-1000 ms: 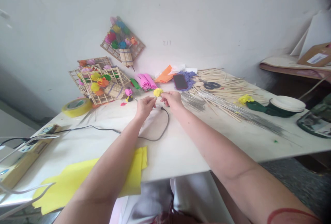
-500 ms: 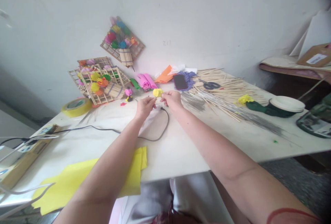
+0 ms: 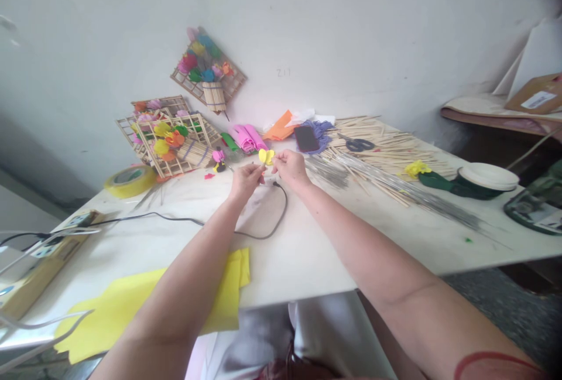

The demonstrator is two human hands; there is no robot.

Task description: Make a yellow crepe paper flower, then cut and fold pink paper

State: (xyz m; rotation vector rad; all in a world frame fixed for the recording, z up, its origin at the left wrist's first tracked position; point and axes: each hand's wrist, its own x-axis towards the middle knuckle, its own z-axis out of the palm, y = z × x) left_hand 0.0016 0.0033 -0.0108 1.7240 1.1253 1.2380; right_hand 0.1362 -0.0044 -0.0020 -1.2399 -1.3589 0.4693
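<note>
A small yellow paper flower (image 3: 266,156) is up between my two hands, over the middle of the table (image 3: 307,263). My left hand (image 3: 248,181) is closed just below it in a pinch; the stem, if there is one, is too small to make out. With thumb and fingertips, my right hand (image 3: 290,167) pinches a petal at the flower's right side. Beneath the hands runs a dark cable (image 3: 281,216) in a loop. A folded yellow sheet (image 3: 132,304) lies at the near edge, partly under my left forearm.
Flower-filled stick frames (image 3: 175,146) lean at the back left beside a tape roll (image 3: 130,181). To the right lie wooden sticks (image 3: 395,151), wires (image 3: 421,195), scissors (image 3: 357,144), a phone (image 3: 306,139) and yellow scraps (image 3: 417,168). A power strip (image 3: 57,251) sits at the left edge.
The yellow flower's petals look more spread, with separate lobes now showing. My right hand has shifted slightly left and up; my left hand has stayed nearly in place.
</note>
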